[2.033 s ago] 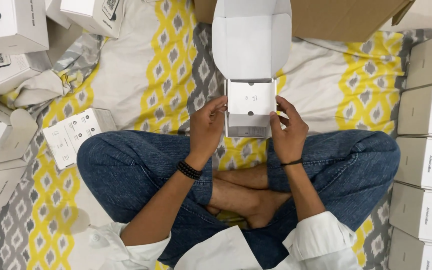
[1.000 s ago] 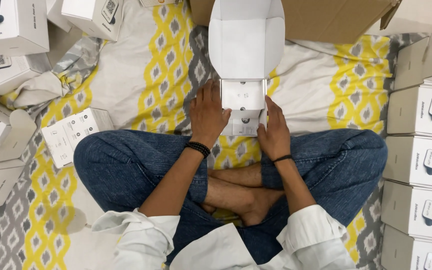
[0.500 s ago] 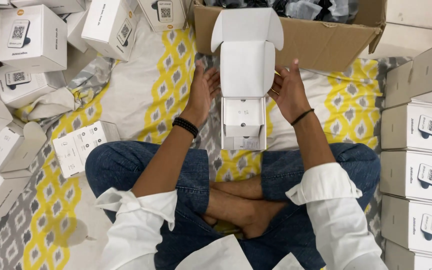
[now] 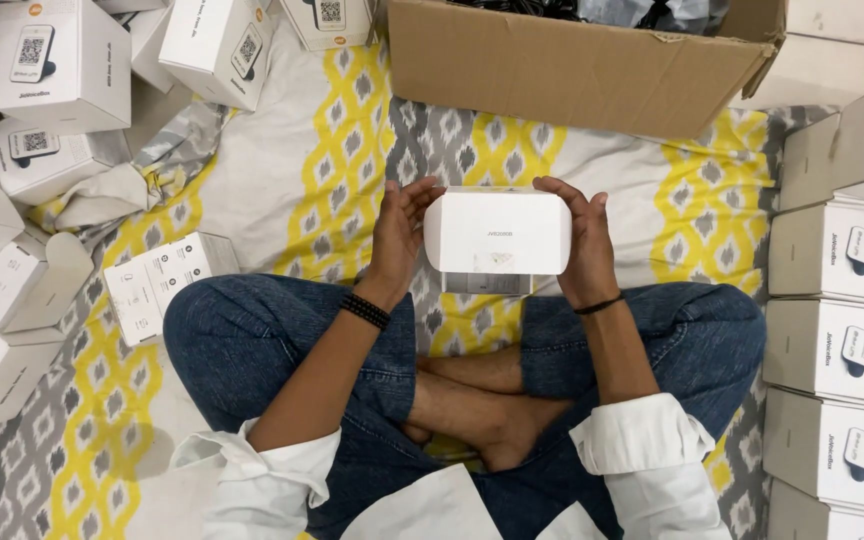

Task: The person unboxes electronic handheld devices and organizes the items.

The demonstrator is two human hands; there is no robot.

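I sit cross-legged on a patterned yellow, grey and white sheet (image 4: 332, 170). Between my knees I hold a small white carton (image 4: 497, 235) with its rounded lid flap folded down over the top. My left hand (image 4: 397, 235) presses against the carton's left side, and my right hand (image 4: 580, 240) grips its right side with fingers over the far edge. A black bead bracelet is on my left wrist, a thin black band on my right.
A large open brown cardboard box (image 4: 572, 70) stands just beyond the carton. Stacked white product boxes (image 4: 842, 350) line the right side. Several more white boxes (image 4: 47, 65) lie scattered at the left, with a flat one (image 4: 157, 285) beside my left knee.
The carton's tall lid flap stood open and upright; it has been folded down closed. My hands shifted from the lower body to its two sides, and the view tilted toward the brown box.
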